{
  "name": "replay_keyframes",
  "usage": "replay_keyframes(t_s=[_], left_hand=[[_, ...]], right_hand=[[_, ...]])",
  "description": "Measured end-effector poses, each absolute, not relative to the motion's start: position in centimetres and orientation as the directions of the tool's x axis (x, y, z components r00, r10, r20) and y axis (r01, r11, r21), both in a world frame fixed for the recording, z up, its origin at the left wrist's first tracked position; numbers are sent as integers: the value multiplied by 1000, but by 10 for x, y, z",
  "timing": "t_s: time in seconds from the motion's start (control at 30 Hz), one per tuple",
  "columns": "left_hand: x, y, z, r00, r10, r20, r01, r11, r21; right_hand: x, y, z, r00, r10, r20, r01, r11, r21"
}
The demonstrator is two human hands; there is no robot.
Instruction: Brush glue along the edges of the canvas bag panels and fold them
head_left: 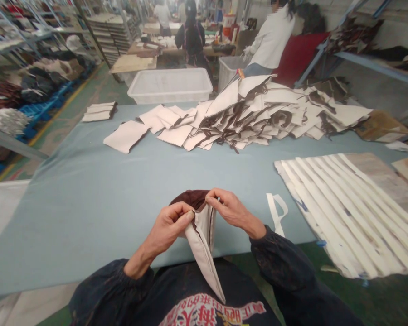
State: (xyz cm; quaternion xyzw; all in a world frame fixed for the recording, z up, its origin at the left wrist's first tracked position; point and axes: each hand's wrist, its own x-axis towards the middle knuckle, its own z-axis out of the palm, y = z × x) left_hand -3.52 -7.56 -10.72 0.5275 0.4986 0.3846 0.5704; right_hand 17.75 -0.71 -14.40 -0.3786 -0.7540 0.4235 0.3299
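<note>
Between my hands is a sewn fabric piece (pixel 204 246), off-white on one side with a dark brown lining and edge. My left hand (pixel 166 226) pinches its edge between thumb and fingers. On the other side of the opening, my right hand (pixel 231 210) pinches the brown-lined rim near a seam. An off-white flap hangs down toward my shirt, and the brown inside faces up behind my fingers. The piece is over the near edge of the blue-grey table (pixel 105 194).
A large heap of similar off-white pieces (pixel 258 113) covers the table's far side. A small stack (pixel 99 112) lies far left. Off-white strips (pixel 347 213) lie in rows at right, near a loose white strip (pixel 276 213). Behind stand a white bin (pixel 170 86) and other people.
</note>
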Motion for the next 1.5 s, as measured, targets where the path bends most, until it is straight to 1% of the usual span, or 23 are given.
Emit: replay_keyframes(t_s=[0.07, 0.17, 0.27, 0.47, 0.6, 0.7, 0.8, 0.97, 1.13, 1.3, 1.4, 1.43, 1.5], left_hand=[[-37, -80, -111, 192, 964, -182, 57, 174, 983], [-41, -85, -112, 182, 969, -168, 56, 161, 985], [-45, -87, -113, 182, 975, -130, 71, 119, 990], [-50, -87, -108, 254, 966, -46, 145, 9, 989], [-51, -86, -99, 292, 956, -33, 209, -30, 977], [-54, -85, -92, 327, 944, -35, 253, -52, 966], [-55, -82, -84, 364, 930, -46, 308, -74, 948], [-55, -81, -72, 394, 917, -57, 391, -111, 914], [-56, -76, -59, 436, 896, -82, 464, -145, 874], [-60, -63, -47, 537, 831, -147, 557, -218, 801], [-58, -56, -49, 547, 816, -188, 586, -212, 782], [-57, -55, -52, 537, 821, -194, 586, -197, 786], [-53, -54, -62, 503, 842, -194, 546, -136, 827]], right_hand=[[174, -14, -140, -511, 837, 194, 263, 367, -892], [168, -26, -132, -513, 829, 223, 210, 374, -903], [161, -37, -126, -507, 807, 302, 186, 444, -877], [156, -42, -121, -514, 766, 385, 189, 539, -821], [157, -41, -118, -551, 700, 455, 176, 630, -756], [156, -42, -116, -554, 685, 473, 160, 645, -747], [153, -45, -113, -541, 702, 462, 137, 616, -775], [149, -48, -103, -550, 731, 404, 122, 550, -826], [149, -45, -91, -616, 689, 381, 195, 602, -774], [152, -37, -81, -705, 619, 346, 272, 686, -675], [152, -32, -76, -750, 589, 303, 319, 723, -613], [152, -30, -76, -752, 594, 287, 332, 716, -614], [151, -28, -77, -731, 633, 256, 332, 657, -677]])
